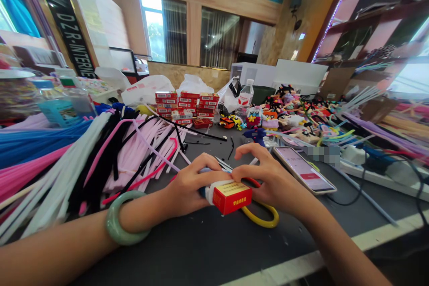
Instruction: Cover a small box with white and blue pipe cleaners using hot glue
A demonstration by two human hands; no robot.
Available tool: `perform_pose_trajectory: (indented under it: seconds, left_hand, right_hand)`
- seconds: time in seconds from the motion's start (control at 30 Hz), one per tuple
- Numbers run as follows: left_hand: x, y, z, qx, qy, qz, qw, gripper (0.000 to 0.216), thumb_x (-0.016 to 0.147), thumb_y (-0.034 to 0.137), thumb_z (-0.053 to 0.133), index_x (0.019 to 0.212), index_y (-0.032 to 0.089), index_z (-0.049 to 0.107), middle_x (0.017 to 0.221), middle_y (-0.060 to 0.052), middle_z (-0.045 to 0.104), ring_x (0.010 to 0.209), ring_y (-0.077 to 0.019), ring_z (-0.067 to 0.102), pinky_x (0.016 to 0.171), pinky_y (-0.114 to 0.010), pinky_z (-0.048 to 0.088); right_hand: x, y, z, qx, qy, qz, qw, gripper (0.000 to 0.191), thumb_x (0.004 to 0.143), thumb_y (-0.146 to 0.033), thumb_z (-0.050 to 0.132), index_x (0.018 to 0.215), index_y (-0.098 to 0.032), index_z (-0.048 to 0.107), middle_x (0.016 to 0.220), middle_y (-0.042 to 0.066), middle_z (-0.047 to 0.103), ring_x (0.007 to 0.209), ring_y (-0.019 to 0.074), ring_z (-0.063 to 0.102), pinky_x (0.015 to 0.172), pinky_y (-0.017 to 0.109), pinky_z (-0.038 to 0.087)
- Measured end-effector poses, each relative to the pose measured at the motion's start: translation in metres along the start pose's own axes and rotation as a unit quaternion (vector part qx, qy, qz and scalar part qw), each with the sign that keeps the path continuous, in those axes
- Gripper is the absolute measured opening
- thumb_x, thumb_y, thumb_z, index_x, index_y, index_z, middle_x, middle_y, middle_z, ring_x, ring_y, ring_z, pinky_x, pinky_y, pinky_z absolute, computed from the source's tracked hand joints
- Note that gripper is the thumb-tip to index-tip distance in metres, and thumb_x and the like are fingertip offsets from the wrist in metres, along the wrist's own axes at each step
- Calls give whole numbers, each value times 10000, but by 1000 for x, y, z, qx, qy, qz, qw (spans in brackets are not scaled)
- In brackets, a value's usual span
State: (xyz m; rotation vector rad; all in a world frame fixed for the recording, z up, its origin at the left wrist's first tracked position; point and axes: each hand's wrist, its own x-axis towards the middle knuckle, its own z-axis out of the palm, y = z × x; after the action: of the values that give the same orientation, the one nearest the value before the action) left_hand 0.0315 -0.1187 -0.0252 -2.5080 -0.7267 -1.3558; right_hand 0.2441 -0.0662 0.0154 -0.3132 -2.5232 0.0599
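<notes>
A small red box (233, 199) with yellow lettering and a pale printed side is held up over the dark table. White and blue fuzzy pipe cleaner (209, 193) runs round its far left end. My left hand (192, 183) grips that end, fingers bent over it. My right hand (263, 172) bends in from the right, fingers curled, with fingertips touching the box's upper edge. Behind and below the box lie scissors with a yellow handle (264, 221), partly hidden by my right hand. A green bangle (115, 219) circles my left wrist.
Bundles of pipe cleaners (90, 152) cover the left side. Stacked red boxes (186, 105) stand at the back, beside a plastic bottle (246, 94) and a heap of small fuzzy dolls (295, 111). A blue glue gun (255, 135), a phone (304, 170) and a power strip (355, 167) lie right.
</notes>
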Motion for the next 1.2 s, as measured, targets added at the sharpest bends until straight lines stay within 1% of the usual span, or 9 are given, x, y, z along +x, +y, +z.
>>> perform_pose_trajectory:
  seconds: [0.23,0.43,0.57,0.63,0.73,0.9,1.03,1.2]
  left_hand:
    - [-1,0,-1,1,1,6,1000,245,868,312,591,1043,142,613,925,-80,536,889,-166,585,790,-279,539]
    - [-3,-1,2,-6,-3,14,1000,233,874,255,582,1070,134,620,928,-85,530,876,-166,588,786,-280,537]
    - [-3,0,2,-20,-1,7,1000,251,863,252,600,1088,145,626,933,-85,539,864,-162,591,772,-274,538]
    - [-3,1,1,-16,-10,0,1000,255,857,241,609,1096,154,629,938,-84,543,866,-160,594,777,-273,538]
    - [-2,2,0,-13,-12,7,1000,260,860,238,604,1108,163,627,941,-84,545,874,-161,595,783,-277,538]
    - [-1,3,-1,-14,-3,5,1000,251,860,225,602,1102,161,628,926,-78,543,872,-162,595,779,-287,539]
    - [-1,3,0,-13,-3,9,1000,247,861,233,601,1095,159,628,926,-80,543,875,-169,594,780,-300,542]
    - [-3,-1,2,-19,7,21,1000,254,881,254,570,1111,161,623,936,-85,540,873,-168,584,772,-298,542]
  right_hand:
    - [1,-2,-2,6,-12,4,1000,207,733,-8,625,781,-209,620,1093,69,479,1025,227,526,810,379,459]
    - [-1,-7,-8,1,-52,43,998,211,727,-15,633,776,-220,614,1117,63,481,1057,228,531,867,393,451]
    - [-4,-5,-17,5,-67,47,997,263,704,-16,635,838,-243,622,1121,50,492,1071,221,530,903,380,440]
    - [-6,-3,-21,9,-59,50,997,276,718,-35,632,888,-252,624,1130,51,486,1053,208,539,907,363,441]
    - [-8,-2,-26,11,-36,47,998,231,761,-98,639,922,-263,645,1137,56,477,1025,197,548,905,349,447]
    - [-7,-3,-25,4,-41,27,999,178,813,-132,616,854,-280,705,1140,53,506,1061,207,536,940,368,427]
    - [-5,-5,-21,5,-32,26,999,175,845,-141,595,833,-273,708,1148,61,501,1094,219,517,968,396,411]
    - [-5,-6,-20,-1,-25,24,999,176,858,-135,582,825,-263,699,1134,67,496,1080,221,525,977,431,401]
